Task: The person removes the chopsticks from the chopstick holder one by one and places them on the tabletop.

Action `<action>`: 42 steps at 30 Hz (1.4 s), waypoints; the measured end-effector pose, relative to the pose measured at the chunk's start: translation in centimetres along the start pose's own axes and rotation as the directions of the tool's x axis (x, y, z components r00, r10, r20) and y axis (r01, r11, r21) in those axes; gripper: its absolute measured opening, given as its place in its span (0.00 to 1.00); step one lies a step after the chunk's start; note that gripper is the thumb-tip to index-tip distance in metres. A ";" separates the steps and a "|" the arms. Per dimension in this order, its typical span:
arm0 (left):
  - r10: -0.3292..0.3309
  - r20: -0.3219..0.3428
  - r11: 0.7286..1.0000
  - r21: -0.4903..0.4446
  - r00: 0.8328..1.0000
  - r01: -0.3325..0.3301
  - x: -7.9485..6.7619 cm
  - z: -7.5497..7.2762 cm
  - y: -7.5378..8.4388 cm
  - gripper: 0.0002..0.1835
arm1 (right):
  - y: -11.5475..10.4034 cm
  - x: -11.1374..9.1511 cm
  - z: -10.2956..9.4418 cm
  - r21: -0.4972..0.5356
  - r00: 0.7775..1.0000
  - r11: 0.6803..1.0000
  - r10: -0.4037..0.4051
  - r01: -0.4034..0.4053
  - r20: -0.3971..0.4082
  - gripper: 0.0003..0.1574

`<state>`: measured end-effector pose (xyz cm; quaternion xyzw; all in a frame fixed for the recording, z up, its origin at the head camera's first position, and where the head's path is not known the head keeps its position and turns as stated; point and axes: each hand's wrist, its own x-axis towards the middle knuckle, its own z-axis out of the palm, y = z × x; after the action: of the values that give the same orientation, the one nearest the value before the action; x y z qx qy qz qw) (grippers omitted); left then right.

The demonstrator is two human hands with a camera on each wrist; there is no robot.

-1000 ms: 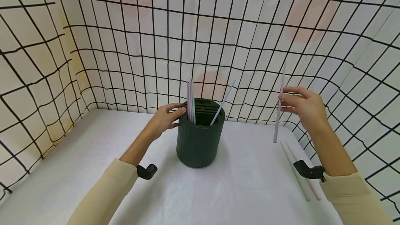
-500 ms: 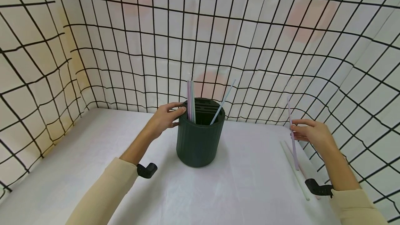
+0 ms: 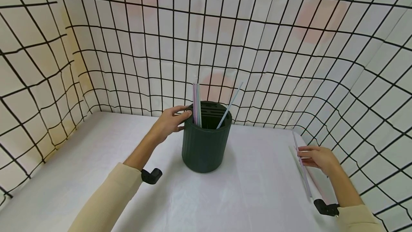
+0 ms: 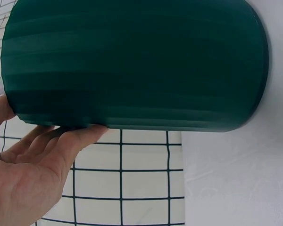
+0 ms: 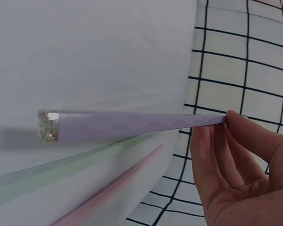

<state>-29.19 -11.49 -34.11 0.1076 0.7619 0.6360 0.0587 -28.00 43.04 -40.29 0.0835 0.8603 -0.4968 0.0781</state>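
The left hand (image 3: 168,122) grips a dark green holder (image 3: 206,149) beside upright sticks (image 3: 194,105) — the right hand (image 3: 318,158) pinches a lilac stick (image 3: 305,174) — green stick (image 3: 294,156) and pink stick (image 3: 315,182) nearby.

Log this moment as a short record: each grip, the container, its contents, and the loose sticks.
Left grip: holds the dark green container at its rim
Right grip: pinches a lilac stick; whether it touches the white table is unclear
Container pose: upright
Contents: pastel sticks grouped at left, one pale blue stick leaning right
Loose sticks: a pale green stick and a pink stick, side by side on the table
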 end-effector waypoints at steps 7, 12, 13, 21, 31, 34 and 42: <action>-0.005 -0.003 1.000 -0.002 1.000 0.005 0.0 0.0 0.0 0.31 | 2.2 0.3 0.5 0.013 0.999 0.999 0.050 -0.050 0.005 0.32; -0.008 -0.006 1.000 -0.004 1.000 0.008 0.0 0.1 0.0 0.31 | 3.2 0.6 0.9 0.000 0.998 0.998 0.060 -0.060 0.012 0.31; -0.008 -0.006 1.000 -0.005 1.000 0.008 0.1 0.1 0.0 0.31 | 3.4 0.6 1.0 0.004 0.998 0.998 0.064 -0.064 0.014 0.30; -0.005 -0.003 1.000 -0.010 1.000 0.005 0.2 0.2 -0.1 0.30 | 4.1 1.0 1.5 0.021 0.995 0.995 0.098 -0.098 -0.008 0.31; -0.010 -0.009 1.000 0.000 1.000 0.010 0.3 0.1 -0.1 0.31 | 4.4 1.3 1.7 0.002 0.994 0.994 0.110 -0.110 -0.027 0.29; -0.010 -0.011 1.000 0.003 1.000 0.010 0.2 0.1 -0.1 0.30 | 4.4 1.3 1.8 -0.007 0.993 0.993 0.115 -0.115 -0.035 0.29; -0.004 -0.008 1.000 -0.006 1.000 0.004 0.1 0.1 -0.1 0.30 | 4.4 1.2 1.9 0.007 0.991 0.993 0.122 -0.122 -0.045 0.27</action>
<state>-29.25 -11.43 -34.18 0.1033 0.7603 0.6387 0.0575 -28.14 43.62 -45.17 0.1474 0.8540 -0.4910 0.0884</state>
